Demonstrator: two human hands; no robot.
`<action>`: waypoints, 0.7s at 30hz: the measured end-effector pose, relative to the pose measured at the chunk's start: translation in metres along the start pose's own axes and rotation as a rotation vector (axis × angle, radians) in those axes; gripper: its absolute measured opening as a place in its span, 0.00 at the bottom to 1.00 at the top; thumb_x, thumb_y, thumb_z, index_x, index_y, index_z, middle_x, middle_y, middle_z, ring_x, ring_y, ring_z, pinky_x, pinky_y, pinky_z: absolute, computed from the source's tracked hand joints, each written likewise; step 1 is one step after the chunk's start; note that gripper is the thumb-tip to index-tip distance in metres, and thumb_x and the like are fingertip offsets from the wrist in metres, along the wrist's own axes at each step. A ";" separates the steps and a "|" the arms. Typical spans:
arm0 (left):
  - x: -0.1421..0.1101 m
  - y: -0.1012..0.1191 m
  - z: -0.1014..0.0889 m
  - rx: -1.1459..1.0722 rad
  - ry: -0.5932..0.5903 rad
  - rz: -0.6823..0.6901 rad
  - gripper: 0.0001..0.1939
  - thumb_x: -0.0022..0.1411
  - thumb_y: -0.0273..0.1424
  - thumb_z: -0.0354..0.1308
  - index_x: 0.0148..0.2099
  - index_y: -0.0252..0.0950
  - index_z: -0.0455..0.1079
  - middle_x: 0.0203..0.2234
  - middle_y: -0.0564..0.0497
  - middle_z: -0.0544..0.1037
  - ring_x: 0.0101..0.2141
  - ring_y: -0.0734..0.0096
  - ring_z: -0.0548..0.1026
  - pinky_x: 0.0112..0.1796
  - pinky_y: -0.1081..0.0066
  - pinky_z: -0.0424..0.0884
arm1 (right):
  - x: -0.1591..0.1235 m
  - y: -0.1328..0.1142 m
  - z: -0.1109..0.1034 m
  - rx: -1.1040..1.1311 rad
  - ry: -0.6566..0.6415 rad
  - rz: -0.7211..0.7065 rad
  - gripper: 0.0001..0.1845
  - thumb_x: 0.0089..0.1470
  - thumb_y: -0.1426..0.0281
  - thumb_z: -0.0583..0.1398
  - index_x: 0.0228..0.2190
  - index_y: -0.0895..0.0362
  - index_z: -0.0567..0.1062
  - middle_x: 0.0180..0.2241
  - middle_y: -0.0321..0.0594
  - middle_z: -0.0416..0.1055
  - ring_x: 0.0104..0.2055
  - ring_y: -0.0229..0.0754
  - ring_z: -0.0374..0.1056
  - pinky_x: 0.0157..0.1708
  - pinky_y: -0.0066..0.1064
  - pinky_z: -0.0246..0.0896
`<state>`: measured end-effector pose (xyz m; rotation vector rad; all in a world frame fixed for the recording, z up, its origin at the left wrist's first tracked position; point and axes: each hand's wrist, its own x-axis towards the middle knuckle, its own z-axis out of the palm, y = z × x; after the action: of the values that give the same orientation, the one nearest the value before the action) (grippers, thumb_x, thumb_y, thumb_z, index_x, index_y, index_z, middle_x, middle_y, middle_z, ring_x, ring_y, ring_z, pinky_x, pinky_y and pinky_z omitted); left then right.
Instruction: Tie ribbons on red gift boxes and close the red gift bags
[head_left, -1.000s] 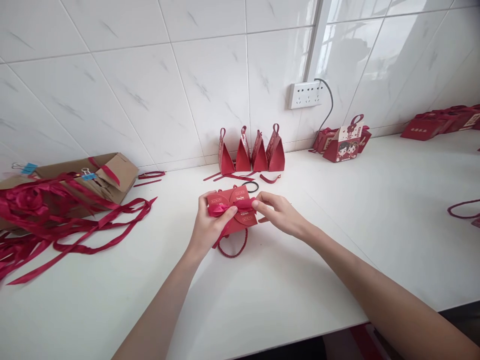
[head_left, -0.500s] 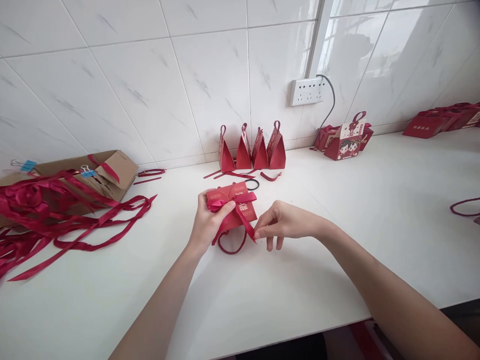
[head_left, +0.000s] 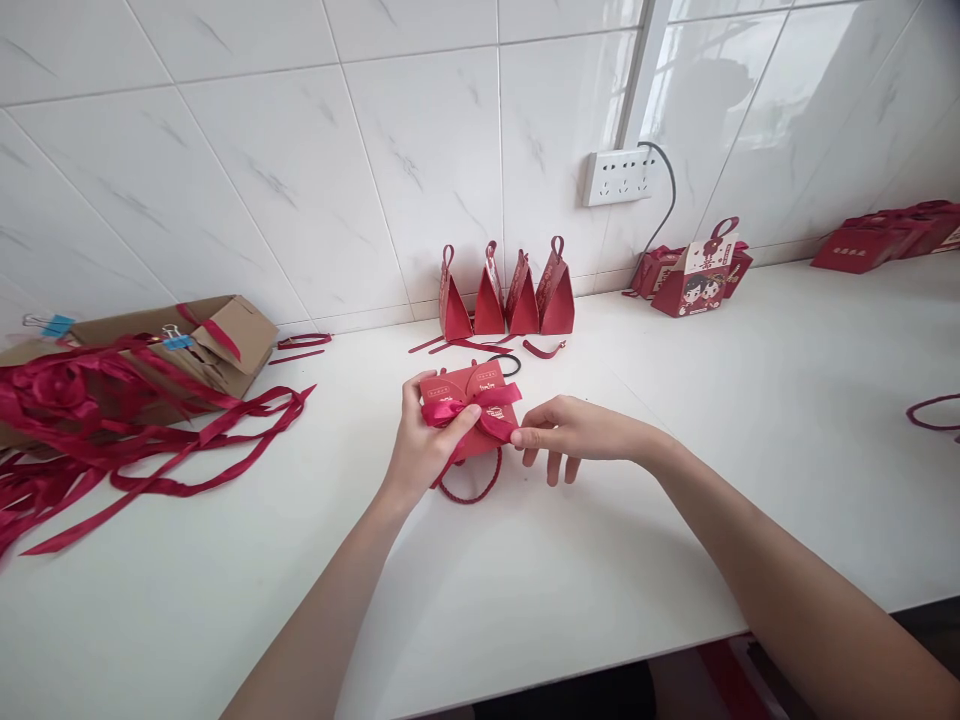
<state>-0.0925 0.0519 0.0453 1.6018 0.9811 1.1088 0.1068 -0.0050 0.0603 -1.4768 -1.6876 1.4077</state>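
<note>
My left hand [head_left: 426, 438] grips a small red gift box [head_left: 487, 376] with gold print, its thumb pressed on a ribbon bow [head_left: 501, 396] tied across the front. Below the box hangs a twisted red cord handle [head_left: 495, 485]. At the box's lower right, my right hand [head_left: 576, 430] pinches a tail of the ribbon between thumb and forefinger, while its other fingers hang loose. The fingers of my left hand behind the box are mostly hidden. A black ring [head_left: 513, 366] lies just behind the box.
Several red triangular boxes [head_left: 555, 300] stand against the tiled wall, with ribbon scraps before them. A cardboard box [head_left: 251, 330] spilling red ribbons [head_left: 247, 480] is at left. Printed boxes [head_left: 694, 290] and more red boxes [head_left: 855, 250] stand at right, below a socket strip [head_left: 619, 178].
My right hand has moved up toward the bow, and the ribbon tail at its fingertips now sits higher. My left hand still holds the box, which has barely shifted.
</note>
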 end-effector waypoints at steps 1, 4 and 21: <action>0.000 0.000 0.000 -0.001 -0.003 0.000 0.31 0.50 0.39 0.64 0.52 0.41 0.55 0.51 0.46 0.68 0.49 0.62 0.71 0.44 0.66 0.71 | 0.000 0.000 0.001 -0.018 0.008 -0.029 0.27 0.48 0.46 0.60 0.28 0.60 0.73 0.33 0.47 0.75 0.23 0.39 0.71 0.19 0.27 0.68; 0.001 -0.001 0.000 -0.005 -0.001 0.000 0.31 0.49 0.39 0.64 0.52 0.41 0.55 0.50 0.46 0.68 0.48 0.62 0.71 0.44 0.66 0.71 | -0.001 -0.001 0.002 -0.034 -0.013 -0.066 0.24 0.50 0.50 0.59 0.25 0.60 0.74 0.30 0.44 0.75 0.20 0.37 0.69 0.20 0.27 0.68; 0.002 0.000 0.002 -0.073 0.023 -0.012 0.28 0.49 0.38 0.65 0.50 0.40 0.58 0.45 0.49 0.72 0.45 0.66 0.73 0.43 0.68 0.71 | 0.004 -0.004 0.030 0.073 -0.264 -0.104 0.21 0.57 0.54 0.55 0.26 0.60 0.71 0.17 0.33 0.68 0.16 0.33 0.66 0.15 0.21 0.59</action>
<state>-0.0902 0.0537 0.0454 1.5263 0.9534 1.1444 0.0780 -0.0122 0.0529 -1.1872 -1.8182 1.6457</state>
